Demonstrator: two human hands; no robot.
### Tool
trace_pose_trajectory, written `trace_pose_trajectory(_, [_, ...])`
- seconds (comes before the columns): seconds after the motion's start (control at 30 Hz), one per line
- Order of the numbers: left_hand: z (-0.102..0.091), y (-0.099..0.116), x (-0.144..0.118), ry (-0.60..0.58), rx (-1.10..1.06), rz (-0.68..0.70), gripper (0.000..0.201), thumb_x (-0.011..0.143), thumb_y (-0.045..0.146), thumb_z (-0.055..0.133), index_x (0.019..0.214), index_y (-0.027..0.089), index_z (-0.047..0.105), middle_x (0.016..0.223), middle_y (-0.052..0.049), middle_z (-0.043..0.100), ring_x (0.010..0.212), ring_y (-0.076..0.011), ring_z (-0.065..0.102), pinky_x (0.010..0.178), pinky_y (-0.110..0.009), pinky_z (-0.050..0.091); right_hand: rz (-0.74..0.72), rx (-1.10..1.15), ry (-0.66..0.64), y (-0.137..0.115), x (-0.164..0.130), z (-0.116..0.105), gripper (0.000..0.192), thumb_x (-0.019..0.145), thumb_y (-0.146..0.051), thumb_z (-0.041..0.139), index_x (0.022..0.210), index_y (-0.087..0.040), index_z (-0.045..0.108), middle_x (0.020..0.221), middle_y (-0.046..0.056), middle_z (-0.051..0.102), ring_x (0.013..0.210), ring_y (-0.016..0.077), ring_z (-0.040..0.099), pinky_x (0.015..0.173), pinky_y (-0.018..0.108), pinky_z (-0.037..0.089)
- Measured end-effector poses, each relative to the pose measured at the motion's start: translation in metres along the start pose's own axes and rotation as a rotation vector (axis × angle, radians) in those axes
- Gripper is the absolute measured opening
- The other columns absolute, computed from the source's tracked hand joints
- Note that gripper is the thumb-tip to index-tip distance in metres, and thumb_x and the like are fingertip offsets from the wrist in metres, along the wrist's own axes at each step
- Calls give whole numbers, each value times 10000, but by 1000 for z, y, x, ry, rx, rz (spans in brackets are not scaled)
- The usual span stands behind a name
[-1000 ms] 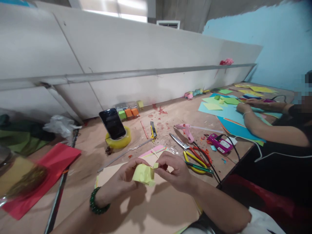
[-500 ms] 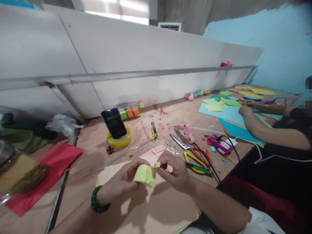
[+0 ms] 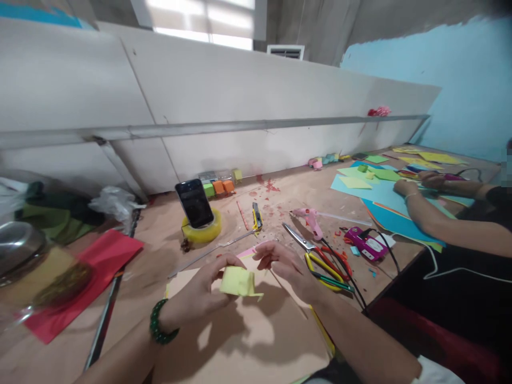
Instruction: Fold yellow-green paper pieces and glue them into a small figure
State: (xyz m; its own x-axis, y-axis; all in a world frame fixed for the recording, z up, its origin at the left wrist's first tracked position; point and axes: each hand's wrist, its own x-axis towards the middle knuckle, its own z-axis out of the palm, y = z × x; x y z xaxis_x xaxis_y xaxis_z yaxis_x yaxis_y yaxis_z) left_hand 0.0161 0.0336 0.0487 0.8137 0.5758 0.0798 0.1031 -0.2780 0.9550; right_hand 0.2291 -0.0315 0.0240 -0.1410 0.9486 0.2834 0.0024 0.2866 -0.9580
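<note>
My left hand (image 3: 210,288), with a green bead bracelet at its wrist, is closed around a small pale yellow paper box (image 3: 236,281). A narrow paper tab sticks out from the box's lower right. My right hand (image 3: 286,266) is just right of the box, not touching it, its fingers loosely bent and apart. Both hands are above a stack of peach paper sheets (image 3: 240,352). A thin stick (image 3: 291,296) runs along the lower edge of my right hand and seems to lie on the sheets; its upper part is hidden.
Right of my hands are scissors (image 3: 298,237), yellow-handled pliers (image 3: 326,272), a pink glue gun (image 3: 311,221) and a purple device (image 3: 364,242). Behind stand a phone (image 3: 194,202) on a tape roll (image 3: 204,230), a cutter (image 3: 256,216) and paper cubes (image 3: 218,187). A co-worker's hands (image 3: 406,188) are far right.
My right hand has let go of the yellow paper's tab and moved up and away from it. The box has turned in my left hand. The camera view has shifted slightly.
</note>
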Motion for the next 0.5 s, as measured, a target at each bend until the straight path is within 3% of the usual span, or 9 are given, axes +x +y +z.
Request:
trace_pose_trajectory(0.1, [3, 4, 1, 5, 239, 132, 259, 748, 114, 605, 986, 216, 603, 955, -52, 616, 887, -223, 563, 778, -321, 441, 156, -65, -146, 0, 3, 5, 444, 809, -417, 640, 1167, -176, 534, 1055, 82, 627, 921, 179, 591, 819, 344, 469])
trace_pose_trajectory(0.2, [7, 3, -1, 0, 298, 202, 361, 759, 88, 575, 1092, 228, 591, 1101, -82, 607, 1039, -256, 544, 877, -363, 436, 199, -145, -172, -1, 4, 11, 463, 739, -291, 716, 1153, -181, 541, 977, 51, 656, 872, 168, 608, 793, 325, 468])
trace_pose_trajectory(0.37, [5, -10, -3, 120, 121, 81, 728, 763, 254, 686, 1395, 253, 325, 1351, -119, 489, 1209, -284, 473, 1009, -440, 380, 146, 14, 6, 5, 5, 13, 521, 718, -306, 740, 1167, -187, 502, 976, 51, 658, 885, 175, 624, 782, 317, 489])
trace_pose_trajectory(0.5, [6, -19, 0, 184, 78, -6, 721, 744, 341, 719, 1368, 226, 376, 1304, -126, 548, 1129, -280, 543, 973, -443, 429, 67, -38, 16, 11, 6, 15, 450, 738, -278, 713, 1138, -212, 517, 1038, 59, 662, 963, 193, 630, 858, 356, 488])
